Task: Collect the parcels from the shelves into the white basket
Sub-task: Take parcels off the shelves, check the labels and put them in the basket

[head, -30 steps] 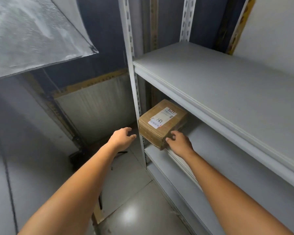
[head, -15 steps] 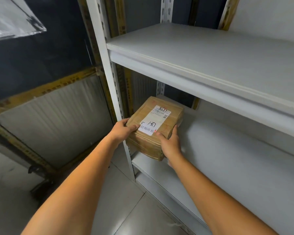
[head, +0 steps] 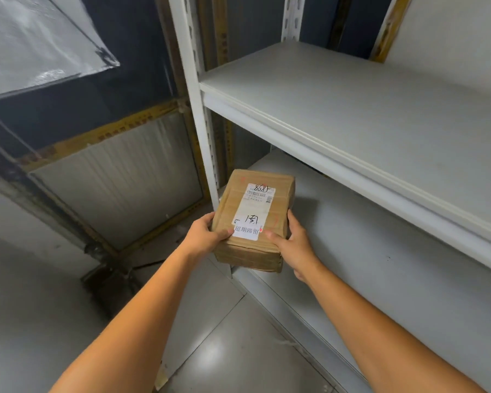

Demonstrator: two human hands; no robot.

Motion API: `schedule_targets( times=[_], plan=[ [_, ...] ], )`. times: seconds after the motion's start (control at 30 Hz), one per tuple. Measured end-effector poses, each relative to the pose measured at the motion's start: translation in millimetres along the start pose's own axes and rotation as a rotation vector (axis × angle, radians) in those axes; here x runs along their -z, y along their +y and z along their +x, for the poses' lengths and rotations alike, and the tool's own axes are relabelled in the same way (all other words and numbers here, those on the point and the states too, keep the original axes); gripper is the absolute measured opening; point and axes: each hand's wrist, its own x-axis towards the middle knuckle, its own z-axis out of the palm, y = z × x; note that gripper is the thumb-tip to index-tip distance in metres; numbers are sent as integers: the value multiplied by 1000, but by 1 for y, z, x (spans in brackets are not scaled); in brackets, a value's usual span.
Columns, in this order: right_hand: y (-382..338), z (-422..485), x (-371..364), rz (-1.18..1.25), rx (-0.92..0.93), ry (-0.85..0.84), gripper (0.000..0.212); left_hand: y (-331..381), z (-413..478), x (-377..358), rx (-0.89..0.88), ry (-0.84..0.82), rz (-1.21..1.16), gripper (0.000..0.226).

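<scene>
Since half a second ago the brown taped cardboard parcel (head: 255, 219) has been drawn forward. Its near end now overhangs the front edge of the lower pale-grey metal shelf (head: 380, 251). The left hand (head: 203, 236) grips its left side, thumb on top. The right hand (head: 292, 242) clasps the right side, thumb beside the white label (head: 253, 211).
</scene>
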Motion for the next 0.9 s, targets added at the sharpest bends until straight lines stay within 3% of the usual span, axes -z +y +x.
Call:
schedule_targets(
  times=[0.17, 0.33, 0.5, 0.9],
  plan=[
    [-25, -43, 15, -137, 58, -186, 82, -1, -84, 0, 10, 86, -118, 41],
    [-44, -96, 24, -216, 147, -406, 78, 0, -187, -20, -16, 276, -172, 39],
    [-51, -165, 25, -271, 253, -601, 69, -18, -288, -44, -82, 464, -229, 45],
    [7, -349, 58, -279, 298, -782, 83, -100, -501, -139, -122, 696, -215, 64]
  ],
)
